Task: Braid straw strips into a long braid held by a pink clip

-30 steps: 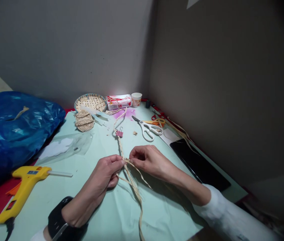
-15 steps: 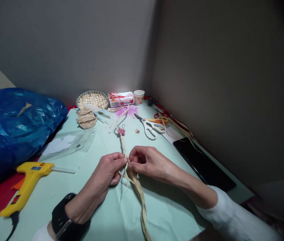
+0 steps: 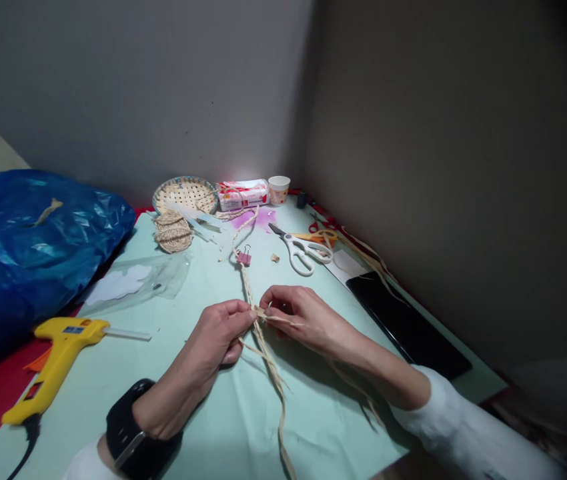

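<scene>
A pale braid of straw-like strands (image 3: 247, 285) runs from a pink binder clip (image 3: 244, 258) down to my fingers. My left hand (image 3: 221, 330), with a black watch on its wrist, is closed, pinching the braid's lower end between thumb and index finger. My right hand (image 3: 298, 319) is closed as well, pinching a loose strand just right of the braid, at the same height. One strand (image 3: 283, 417) hangs down toward the table's near edge. Another loose strand (image 3: 358, 387) trails beneath my right forearm.
A yellow glue gun (image 3: 58, 360) lies left, below a clear plastic bag (image 3: 168, 280) and a blue plastic bag (image 3: 38, 260). White-handled scissors (image 3: 303, 252), twine (image 3: 173, 231), a woven basket (image 3: 186, 193) and a paper cup (image 3: 279, 191) stand farther back. A black tablet-like slab (image 3: 408, 327) lies right.
The strands below the braid have parted: my right hand now holds one out to the right, and another trails under my right forearm. My left hand keeps its pinch in nearly the same place.
</scene>
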A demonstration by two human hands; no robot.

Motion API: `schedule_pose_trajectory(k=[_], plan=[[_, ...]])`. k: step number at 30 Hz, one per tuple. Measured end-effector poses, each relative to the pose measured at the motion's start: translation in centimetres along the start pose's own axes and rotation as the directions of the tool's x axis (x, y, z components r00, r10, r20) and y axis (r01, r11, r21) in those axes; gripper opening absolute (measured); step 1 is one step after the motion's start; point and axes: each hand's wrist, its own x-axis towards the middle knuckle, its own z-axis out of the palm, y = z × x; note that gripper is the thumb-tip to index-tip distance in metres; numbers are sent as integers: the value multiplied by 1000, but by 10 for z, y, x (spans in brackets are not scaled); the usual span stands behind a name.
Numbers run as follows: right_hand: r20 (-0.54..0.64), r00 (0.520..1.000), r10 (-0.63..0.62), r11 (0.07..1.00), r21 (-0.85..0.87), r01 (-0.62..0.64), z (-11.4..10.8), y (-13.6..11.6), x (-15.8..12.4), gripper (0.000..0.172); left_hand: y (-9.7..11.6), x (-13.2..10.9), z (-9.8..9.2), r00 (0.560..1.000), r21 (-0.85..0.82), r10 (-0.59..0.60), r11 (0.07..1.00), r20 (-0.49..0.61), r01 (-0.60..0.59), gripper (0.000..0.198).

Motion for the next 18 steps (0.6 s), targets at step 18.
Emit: schedule_pose_trajectory(k=[18], plan=[[33,999,30,999,34,-31,-2,0,2,30,1,-3,4,1000,25,14,1000,-11,-14,21]])
